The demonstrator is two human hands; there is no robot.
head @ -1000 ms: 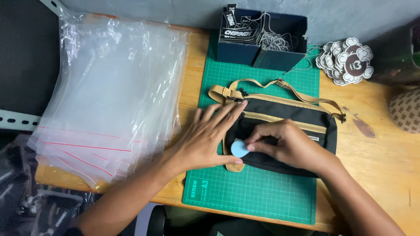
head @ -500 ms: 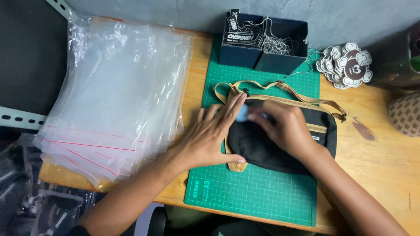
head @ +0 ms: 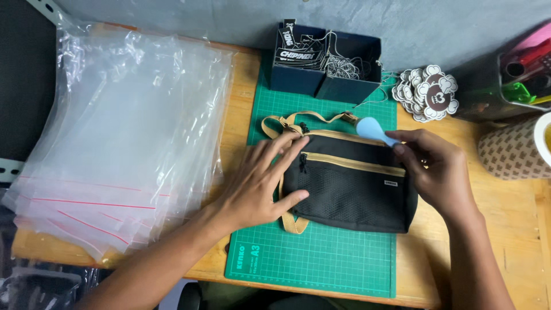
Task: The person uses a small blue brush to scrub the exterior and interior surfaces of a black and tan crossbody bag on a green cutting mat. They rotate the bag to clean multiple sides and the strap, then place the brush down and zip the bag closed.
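Observation:
A black pouch bag (head: 350, 186) with tan zips and a tan strap lies on a green cutting mat (head: 321, 258). My left hand (head: 261, 181) rests flat on the bag's left end, fingers spread over the strap. At the bag's upper right edge my right hand (head: 436, 169) pinches a small light-blue flat piece (head: 372, 130) by its narrow end. The blue piece sticks out over the bag's top edge, next to the strap.
A thick stack of clear zip bags (head: 123, 143) covers the left of the wooden table (head: 511, 218). A dark blue box (head: 324, 63) with tags and chains stands behind the mat. Round white stickers (head: 427, 92) and a patterned tape roll (head: 513, 149) sit at the right.
My right hand has carried the blue piece from the bag's lower left, across the bag, to its upper right edge. My left hand stayed on the bag's left end.

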